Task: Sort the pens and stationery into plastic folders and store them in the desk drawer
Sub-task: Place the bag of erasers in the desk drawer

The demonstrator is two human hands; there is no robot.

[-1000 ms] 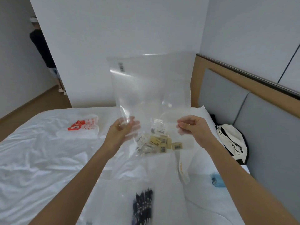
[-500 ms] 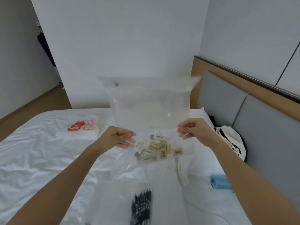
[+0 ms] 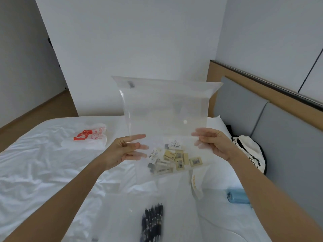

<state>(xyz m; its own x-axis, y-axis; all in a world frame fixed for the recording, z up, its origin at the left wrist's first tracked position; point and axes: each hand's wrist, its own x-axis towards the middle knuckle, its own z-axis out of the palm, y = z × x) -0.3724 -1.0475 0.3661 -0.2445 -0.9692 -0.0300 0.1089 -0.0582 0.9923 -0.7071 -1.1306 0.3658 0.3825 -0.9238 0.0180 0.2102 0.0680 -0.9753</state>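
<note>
Folder: clear plastic folder [image 3: 166, 109] upright above the bed [image 3: 35, 172]; erasers [image 3: 174, 158] at its bottom
Grip: left hand [image 3: 122, 151] fingers straight against its edge; right hand [image 3: 213, 144] pinches it
Done: pens [image 3: 153, 219] seemingly bagged below
Left: close flap; drawer storage

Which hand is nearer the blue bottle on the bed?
Right. The right hand is above the blue bottle; the left hand is far across the folder.
</note>
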